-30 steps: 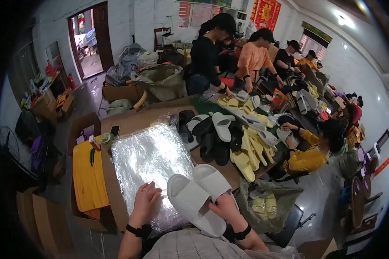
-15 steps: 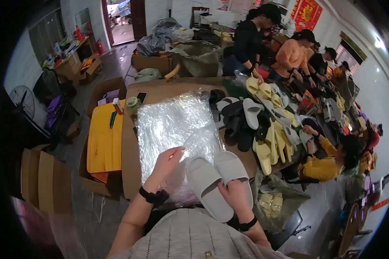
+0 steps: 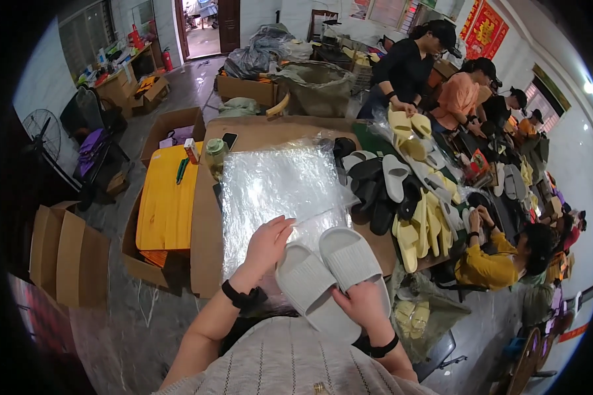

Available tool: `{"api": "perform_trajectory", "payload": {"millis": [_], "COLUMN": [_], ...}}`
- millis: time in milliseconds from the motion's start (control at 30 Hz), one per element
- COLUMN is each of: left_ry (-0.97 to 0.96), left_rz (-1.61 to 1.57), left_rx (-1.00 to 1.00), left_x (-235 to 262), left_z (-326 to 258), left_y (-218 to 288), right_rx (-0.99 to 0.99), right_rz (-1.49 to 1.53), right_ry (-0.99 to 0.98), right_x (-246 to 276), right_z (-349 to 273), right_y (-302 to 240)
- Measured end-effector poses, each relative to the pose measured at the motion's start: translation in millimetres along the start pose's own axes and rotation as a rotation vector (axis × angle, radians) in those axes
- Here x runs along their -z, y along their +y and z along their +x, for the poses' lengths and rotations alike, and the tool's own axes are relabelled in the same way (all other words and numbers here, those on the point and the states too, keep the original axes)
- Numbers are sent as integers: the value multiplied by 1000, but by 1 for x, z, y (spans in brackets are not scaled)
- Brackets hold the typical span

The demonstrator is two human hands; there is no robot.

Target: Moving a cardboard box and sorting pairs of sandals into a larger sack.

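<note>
At the far left we see a standing fan and, nearer us, upright brown cardboard on the floor. Next comes an open carton with a yellow-orange stack in it, a green tool lying on top. A lidded jar and a dark phone rest near the left side of our brown bench.

A pile of shiny clear plastic covers the bench before us. Our left hand is over its near part, fingers pinching the edge of a loose clear sheet. Just beside it, a pair of light grey slippers is held up, straps facing us. Our right hand grips both together, its fingers closed round their inner edges.

Farther right lie black slippers, then a heap of yellow slippers. Beyond these sits a co-worker in a yellow top.
</note>
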State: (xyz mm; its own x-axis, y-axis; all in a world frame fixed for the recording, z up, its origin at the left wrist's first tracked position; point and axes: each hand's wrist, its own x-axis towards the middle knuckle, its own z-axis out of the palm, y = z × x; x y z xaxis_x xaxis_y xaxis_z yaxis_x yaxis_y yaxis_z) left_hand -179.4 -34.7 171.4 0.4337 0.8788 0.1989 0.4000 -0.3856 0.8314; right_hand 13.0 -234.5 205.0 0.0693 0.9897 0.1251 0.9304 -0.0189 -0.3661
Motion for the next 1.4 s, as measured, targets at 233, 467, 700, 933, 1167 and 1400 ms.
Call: {"api": "perform_trajectory", "payload": {"millis": [233, 467, 700, 933, 1167, 1400], "left_ry": [-393, -392, -191, -151, -338, -523], "left_rz": [-535, -538, 17, 181, -103, -174], "left_rx": [429, 427, -86, -483, -421, -308], "left_x": [-3, -2, -9, -17, -2, 23], "left_z": [13, 11, -6, -23, -36, -41], "left_y": [-29, -24, 6, 45, 70, 63], "right_rx": [194, -79, -53, -53, -29, 44], "right_rz": [140, 8, -79, 93, 210, 811], "right_ry": [160, 134, 70, 90, -25, 342], "right_x": [11, -10, -12, -36, -56, -89], "right_z": [6, 10, 15, 43, 102, 119], "right_y": [-7, 14, 6, 11, 4, 2]}}
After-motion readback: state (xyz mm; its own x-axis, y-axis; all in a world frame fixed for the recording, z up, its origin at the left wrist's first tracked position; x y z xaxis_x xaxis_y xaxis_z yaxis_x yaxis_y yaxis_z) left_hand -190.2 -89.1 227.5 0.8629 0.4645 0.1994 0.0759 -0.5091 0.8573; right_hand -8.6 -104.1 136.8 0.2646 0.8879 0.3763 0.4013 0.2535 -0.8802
